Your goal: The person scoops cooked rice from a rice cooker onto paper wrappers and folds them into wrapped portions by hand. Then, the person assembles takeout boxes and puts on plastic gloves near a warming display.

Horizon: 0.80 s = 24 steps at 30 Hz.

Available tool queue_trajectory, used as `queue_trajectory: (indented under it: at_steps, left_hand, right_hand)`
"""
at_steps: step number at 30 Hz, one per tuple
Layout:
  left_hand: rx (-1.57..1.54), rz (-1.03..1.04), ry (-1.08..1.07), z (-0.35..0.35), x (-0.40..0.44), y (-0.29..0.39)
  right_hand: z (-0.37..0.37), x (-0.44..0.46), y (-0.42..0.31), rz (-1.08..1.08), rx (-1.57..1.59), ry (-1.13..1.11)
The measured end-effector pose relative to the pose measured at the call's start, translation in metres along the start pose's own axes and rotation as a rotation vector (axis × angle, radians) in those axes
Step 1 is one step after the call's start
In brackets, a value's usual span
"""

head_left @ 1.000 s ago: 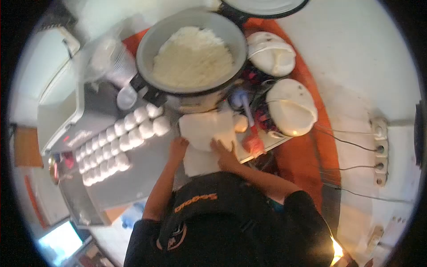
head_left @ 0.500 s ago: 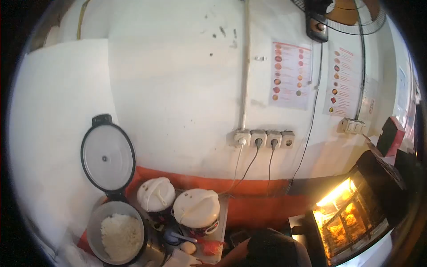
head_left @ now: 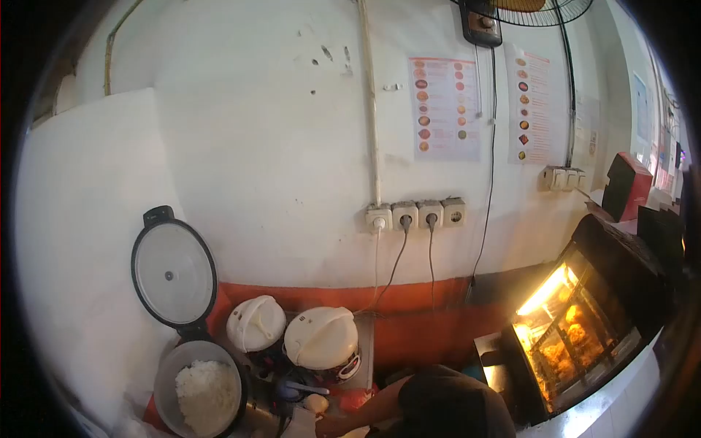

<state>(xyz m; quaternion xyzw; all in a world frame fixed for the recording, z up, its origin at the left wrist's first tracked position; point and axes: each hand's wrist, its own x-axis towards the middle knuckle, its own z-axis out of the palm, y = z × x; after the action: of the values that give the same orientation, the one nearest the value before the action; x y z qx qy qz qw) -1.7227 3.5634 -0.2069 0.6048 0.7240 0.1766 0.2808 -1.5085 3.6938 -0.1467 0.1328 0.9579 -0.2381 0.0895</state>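
My right arm, in a dark sleeve (head_left: 449, 401), reaches in from the lower right. My right hand (head_left: 332, 425) is at the bottom edge, beside a white sheet like paper (head_left: 301, 422); its fingers are too cut off and small to read. Just above the hand is a pale rounded item (head_left: 316, 404), whose kind I cannot make out. A light-blue-handled utensil (head_left: 298, 385) lies over a dark blue container (head_left: 286, 394). Crumpled red plastic (head_left: 355, 398) shows behind my forearm. My left hand is out of view.
On the left, a large rice cooker (head_left: 164, 379) stands with its lid (head_left: 174, 271) raised, white rice (head_left: 208, 398) inside. Two white-lidded pots (head_left: 255, 323) (head_left: 321, 338) sit beside it. A lit glass display case (head_left: 566, 339) with fried food is at right. Wall sockets (head_left: 416, 214) hold plugged cords.
The view has shifted, so the wall items sit higher and further left. My right forearm shows more, covering part of the red plastic, and the hand is slightly further into view.
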Motion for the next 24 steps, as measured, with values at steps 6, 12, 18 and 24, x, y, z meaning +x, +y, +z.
queue_trajectory:
  at_steps: [6, 12, 18, 24]
  left_hand:
    - [0.012, -0.053, -0.019, 0.009, -0.033, -0.039]
    - [0.142, 0.075, 0.267, 0.045, -0.065, -0.078]
    - [-0.255, -0.164, 0.574, 0.02, -0.08, 0.041]
    - [-0.134, -0.131, 0.674, 0.056, -0.063, 0.024]
  right_hand:
    - [0.035, -0.006, 0.009, 0.04, 0.03, 0.056]
    - [0.074, 0.025, 0.018, -0.051, -0.224, 0.641]
    - [0.122, 0.038, 0.018, 0.185, -0.163, 0.863]
    - [0.068, 0.024, -0.016, 0.354, 0.083, 0.52]
